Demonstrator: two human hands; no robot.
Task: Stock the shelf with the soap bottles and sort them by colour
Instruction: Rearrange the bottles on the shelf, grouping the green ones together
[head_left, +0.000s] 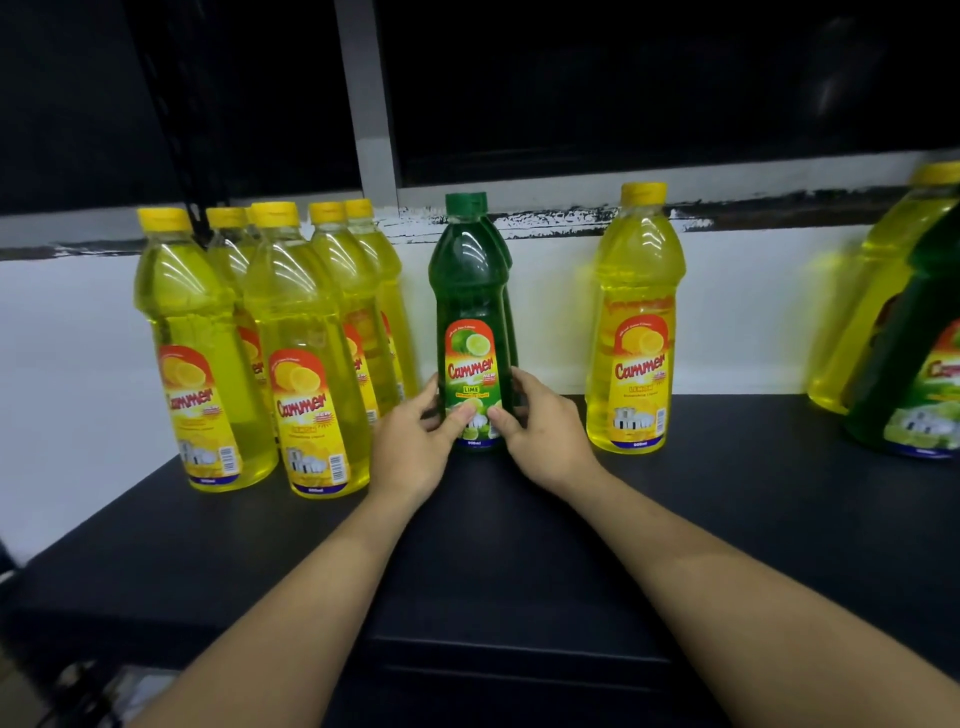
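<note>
- The left hand (415, 447) and the right hand (545, 434) clasp the green bottle (470, 291) low down. Both thumbs press on the front of its label, tips almost meeting, and the other fingers curl round its sides.
- The green bottle stands upright between the two palms on the black shelf (727, 519), about midway along it and nearer the back edge than the front.
- A second green bottle (511, 312) stands directly behind it, mostly hidden — I cannot tell whether the two touch.
- Just beside the left hand's fingers, toward the shelf's left edge, a tight group of yellow bottles (306, 332) stands upright, rows deep.
- Right of the right hand and apart from it, a lone yellow bottle (636, 322) stands near the back edge.
- Toward the shelf's right end — partly out of view — stand a far yellow bottle (878, 291) and a far green bottle (914, 364), close together.
- A white wall (78, 338) runs behind the shelf.
</note>
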